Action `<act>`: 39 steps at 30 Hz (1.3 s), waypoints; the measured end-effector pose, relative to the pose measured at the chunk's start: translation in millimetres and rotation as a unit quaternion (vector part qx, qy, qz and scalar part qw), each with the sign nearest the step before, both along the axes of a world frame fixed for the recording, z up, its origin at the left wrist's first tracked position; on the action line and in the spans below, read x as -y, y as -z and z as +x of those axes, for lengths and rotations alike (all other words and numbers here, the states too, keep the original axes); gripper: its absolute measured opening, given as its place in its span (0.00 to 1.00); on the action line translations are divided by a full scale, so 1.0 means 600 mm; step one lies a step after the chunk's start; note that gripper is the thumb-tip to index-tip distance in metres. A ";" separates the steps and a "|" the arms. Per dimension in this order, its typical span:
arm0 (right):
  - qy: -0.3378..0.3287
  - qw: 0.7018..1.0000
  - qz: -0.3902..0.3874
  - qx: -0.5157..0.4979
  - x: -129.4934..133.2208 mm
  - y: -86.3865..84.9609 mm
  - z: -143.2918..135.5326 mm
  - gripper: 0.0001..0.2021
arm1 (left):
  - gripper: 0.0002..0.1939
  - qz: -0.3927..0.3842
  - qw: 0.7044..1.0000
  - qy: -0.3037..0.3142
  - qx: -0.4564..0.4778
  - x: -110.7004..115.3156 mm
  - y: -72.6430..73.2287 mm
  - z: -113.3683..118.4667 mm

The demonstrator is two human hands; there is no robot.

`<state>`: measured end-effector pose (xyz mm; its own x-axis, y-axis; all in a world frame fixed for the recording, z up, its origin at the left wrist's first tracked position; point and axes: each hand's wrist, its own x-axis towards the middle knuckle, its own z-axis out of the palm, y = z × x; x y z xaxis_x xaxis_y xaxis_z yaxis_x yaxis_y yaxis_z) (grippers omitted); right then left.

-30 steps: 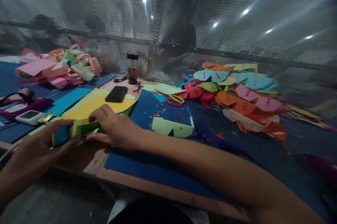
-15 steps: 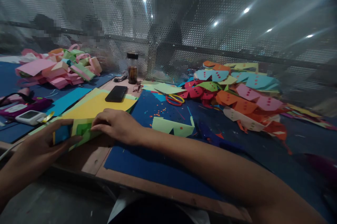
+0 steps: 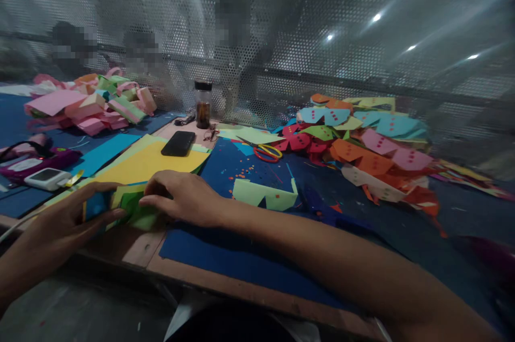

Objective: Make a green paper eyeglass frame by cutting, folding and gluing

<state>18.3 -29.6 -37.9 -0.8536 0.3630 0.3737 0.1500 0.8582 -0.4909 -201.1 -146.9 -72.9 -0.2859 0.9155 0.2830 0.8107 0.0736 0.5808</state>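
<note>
Folded coloured paper, green with yellow and blue layers, is held between my two hands above the table's front edge. My left hand grips its left end, thumb in front and fingers behind. At the right end, my right hand is closed on the green part, its thumb and curled fingers near the fold. Behind my hands lie yellow paper sheets with a black phone on top. To the right of my right forearm's near end rests a pale green paper cutout with notched edges.
Cut paper masks with dots are heaped at the right. Pink and green paper shapes pile up at the far left. Scissors with red and yellow handles, a jar and a white device lie about. A perforated metal screen stands behind.
My right hand has shifted slightly to the right. The paper between my hands is bent differently, with more green and a blue edge showing.
</note>
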 end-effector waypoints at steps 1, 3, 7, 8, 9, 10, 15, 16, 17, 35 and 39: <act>0.001 1.000 -0.009 -0.002 0.000 0.001 0.001 0.10 | 0.34 0.000 1.000 0.005 0.000 0.000 0.000 -0.001; 0.006 1.000 -0.014 -0.003 0.001 0.004 0.003 0.08 | 0.35 -0.004 1.000 0.003 -0.005 -0.001 -0.001 -0.001; 0.018 1.000 0.000 -0.002 0.005 0.006 0.005 0.07 | 0.36 -0.014 1.000 -0.003 0.006 -0.002 0.000 -0.001; 0.019 1.000 0.001 -0.002 0.007 0.006 0.005 0.07 | 0.36 -0.015 1.000 -0.003 0.010 -0.002 0.000 -0.002; 0.019 1.000 0.002 -0.002 0.009 0.005 0.006 0.07 | 0.36 -0.016 1.000 -0.001 0.013 -0.002 0.001 -0.002; 0.020 1.000 0.002 -0.002 0.010 0.005 0.006 0.08 | 0.36 -0.017 1.000 -0.001 0.015 -0.001 0.001 -0.002; 0.024 1.000 0.015 0.002 0.014 0.005 0.008 0.06 | 0.36 -0.017 1.000 -0.012 0.012 0.001 0.003 -0.005; 0.023 1.000 0.022 0.004 0.014 0.006 0.009 0.05 | 0.36 -0.011 1.000 -0.015 0.012 0.001 0.004 -0.005; 0.021 0.999 0.030 0.007 0.013 0.007 0.011 0.04 | 0.36 -0.008 1.000 -0.016 0.011 0.001 0.004 -0.005; 0.046 0.993 0.085 0.062 0.017 0.014 0.010 0.12 | 0.37 -0.017 1.000 -0.023 -0.002 -0.003 0.009 -0.004; 0.047 0.986 0.130 0.091 0.016 0.012 0.012 0.08 | 0.37 -0.018 0.999 -0.024 0.011 -0.005 0.009 -0.003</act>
<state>25.3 -39.4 -44.8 -0.8822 0.3564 0.3077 0.3009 0.9294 -0.2135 -202.9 -144.1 -78.5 -0.3362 0.9096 0.2440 0.7924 0.1332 0.5952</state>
